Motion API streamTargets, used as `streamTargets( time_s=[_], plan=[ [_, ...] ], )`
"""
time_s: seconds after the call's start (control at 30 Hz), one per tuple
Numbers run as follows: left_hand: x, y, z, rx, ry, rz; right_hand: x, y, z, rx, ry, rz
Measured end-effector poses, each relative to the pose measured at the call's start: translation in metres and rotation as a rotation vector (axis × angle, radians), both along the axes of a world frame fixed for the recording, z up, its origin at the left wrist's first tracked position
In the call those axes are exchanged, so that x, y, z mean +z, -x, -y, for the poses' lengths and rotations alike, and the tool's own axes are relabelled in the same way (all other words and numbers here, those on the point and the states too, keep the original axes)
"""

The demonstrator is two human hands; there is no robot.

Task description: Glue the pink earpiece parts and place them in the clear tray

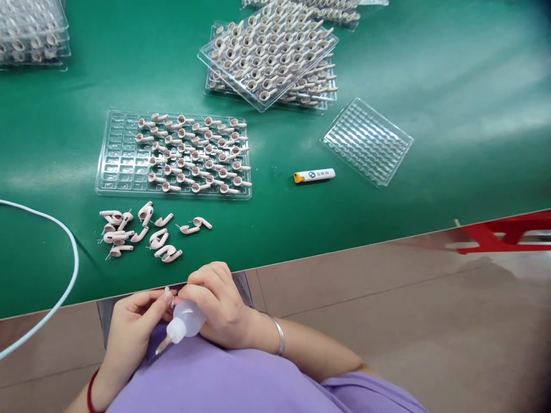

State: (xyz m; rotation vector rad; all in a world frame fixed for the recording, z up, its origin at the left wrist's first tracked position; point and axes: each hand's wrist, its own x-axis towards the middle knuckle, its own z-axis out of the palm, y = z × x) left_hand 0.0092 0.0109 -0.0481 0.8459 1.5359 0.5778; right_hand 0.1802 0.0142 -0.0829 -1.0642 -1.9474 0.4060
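At the table's near edge my left hand pinches a small pale earbud shell between thumb and fingers, most of it hidden. Close beside it, my right hand is wrapped round a translucent squeeze bottle. The bottle tilts so its thin nozzle points down and left, towards my purple shirt. On the table just beyond my hands lies a loose pile of pale earbud shells with thin wires sticking out. Behind the pile, a clear plastic tray holds rows of such shells, its left columns bare.
Stacked filled trays stand at the back, with another stack at far left. A white and yellow lighter lies right of the tray, near a bare clear tray. A white cable curves at left. A red stool stands right.
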Motion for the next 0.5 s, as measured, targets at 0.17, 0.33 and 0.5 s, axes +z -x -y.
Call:
streamTargets(
  time_s=[0.17, 0.33, 0.5],
  plan=[
    [0.0001, -0.0012, 0.0023, 0.023, 0.010, -0.012, 0.0002, -0.0009, -0.0002, -0.002, 0.002, 0.011],
    [-0.0006, -0.0039, 0.0042, 0.068, 0.004, -0.004, 0.0021, -0.0034, -0.0017, 0.022, -0.003, 0.026],
    [-0.0057, -0.0068, 0.0090, 0.172, 0.039, 0.090, 0.0051, -0.0048, -0.0035, 0.025, -0.034, 0.036]
  ],
)
